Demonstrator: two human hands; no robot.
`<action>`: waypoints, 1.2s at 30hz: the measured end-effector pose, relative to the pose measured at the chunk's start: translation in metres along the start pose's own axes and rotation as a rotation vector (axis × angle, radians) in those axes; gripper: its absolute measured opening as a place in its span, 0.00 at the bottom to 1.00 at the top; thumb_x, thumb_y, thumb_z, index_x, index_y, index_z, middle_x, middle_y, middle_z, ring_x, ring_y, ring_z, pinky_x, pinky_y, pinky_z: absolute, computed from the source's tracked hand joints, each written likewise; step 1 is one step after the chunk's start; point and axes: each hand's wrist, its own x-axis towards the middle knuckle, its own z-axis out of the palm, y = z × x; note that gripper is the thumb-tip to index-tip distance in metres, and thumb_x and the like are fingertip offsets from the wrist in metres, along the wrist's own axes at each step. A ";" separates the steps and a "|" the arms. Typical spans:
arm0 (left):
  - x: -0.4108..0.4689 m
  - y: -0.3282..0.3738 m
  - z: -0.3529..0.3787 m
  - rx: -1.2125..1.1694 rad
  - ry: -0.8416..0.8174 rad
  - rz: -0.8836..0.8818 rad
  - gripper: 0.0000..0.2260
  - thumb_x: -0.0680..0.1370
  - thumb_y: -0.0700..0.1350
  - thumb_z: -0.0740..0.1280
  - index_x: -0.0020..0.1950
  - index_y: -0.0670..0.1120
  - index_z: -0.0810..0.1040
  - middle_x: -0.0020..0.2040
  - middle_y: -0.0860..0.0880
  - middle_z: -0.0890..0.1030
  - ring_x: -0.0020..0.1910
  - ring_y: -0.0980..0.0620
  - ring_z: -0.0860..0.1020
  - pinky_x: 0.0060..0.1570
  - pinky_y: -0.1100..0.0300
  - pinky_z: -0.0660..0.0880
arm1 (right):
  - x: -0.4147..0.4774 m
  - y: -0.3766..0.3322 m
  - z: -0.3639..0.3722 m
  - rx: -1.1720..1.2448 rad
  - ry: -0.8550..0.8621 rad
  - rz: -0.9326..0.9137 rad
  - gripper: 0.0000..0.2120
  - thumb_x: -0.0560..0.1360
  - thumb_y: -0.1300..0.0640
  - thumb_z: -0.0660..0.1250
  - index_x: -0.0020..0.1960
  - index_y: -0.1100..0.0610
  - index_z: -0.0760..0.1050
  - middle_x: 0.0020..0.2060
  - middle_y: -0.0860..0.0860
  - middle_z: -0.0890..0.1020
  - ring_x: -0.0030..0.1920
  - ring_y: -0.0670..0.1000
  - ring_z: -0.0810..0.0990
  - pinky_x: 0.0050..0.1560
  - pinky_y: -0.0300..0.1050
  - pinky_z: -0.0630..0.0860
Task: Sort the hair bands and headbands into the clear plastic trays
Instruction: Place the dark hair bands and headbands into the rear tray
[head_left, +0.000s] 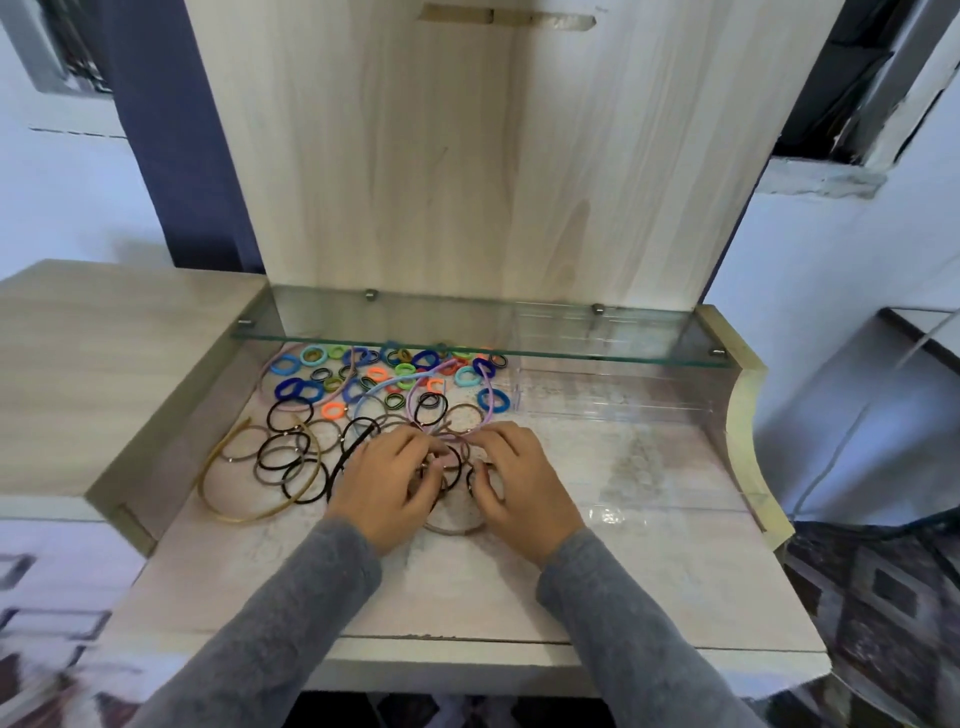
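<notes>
Dozens of hair bands (384, 387) lie scattered on the pale wooden desk (467, 587), thickest toward the back under a glass shelf (571, 332). The small bright ones, blue, green, orange and teal, crowd the rear; plain black and brown bands (285, 452) spread over the left middle. Several thin headbands lie among them: a tan headband (244, 512) at the left, a black one (348, 457) beside the left hand, and lilac and light blue ones arching through the coloured pile.

Both hands are down in the bands at the desk's centre. The left hand (387, 480) and right hand (511, 480) face each other, fingers curled and pinching thin dark bands between them. Grey sleeves (311, 613) cover both arms.

Clear trays (613, 400) sit at the right rear, just beside the coloured pile; their inside is hard to make out.
</notes>
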 end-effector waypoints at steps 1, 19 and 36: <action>-0.005 -0.005 -0.003 -0.002 0.010 0.017 0.13 0.78 0.52 0.57 0.54 0.51 0.78 0.50 0.56 0.77 0.49 0.54 0.76 0.49 0.50 0.75 | -0.002 -0.002 0.004 0.008 -0.016 -0.015 0.14 0.74 0.60 0.60 0.58 0.61 0.75 0.54 0.54 0.76 0.55 0.52 0.73 0.58 0.42 0.71; -0.048 -0.019 -0.021 0.059 0.080 0.129 0.04 0.68 0.48 0.66 0.39 0.50 0.75 0.45 0.55 0.76 0.47 0.54 0.75 0.51 0.55 0.69 | -0.020 -0.010 0.028 -0.049 -0.160 -0.043 0.07 0.74 0.54 0.60 0.47 0.56 0.72 0.43 0.48 0.73 0.44 0.48 0.69 0.46 0.43 0.70; -0.046 -0.020 -0.020 0.175 -0.052 0.086 0.06 0.68 0.53 0.66 0.38 0.52 0.75 0.39 0.56 0.73 0.39 0.54 0.72 0.45 0.54 0.68 | -0.022 -0.010 0.027 -0.136 -0.266 -0.115 0.05 0.71 0.52 0.63 0.43 0.52 0.70 0.41 0.45 0.72 0.43 0.46 0.67 0.45 0.39 0.64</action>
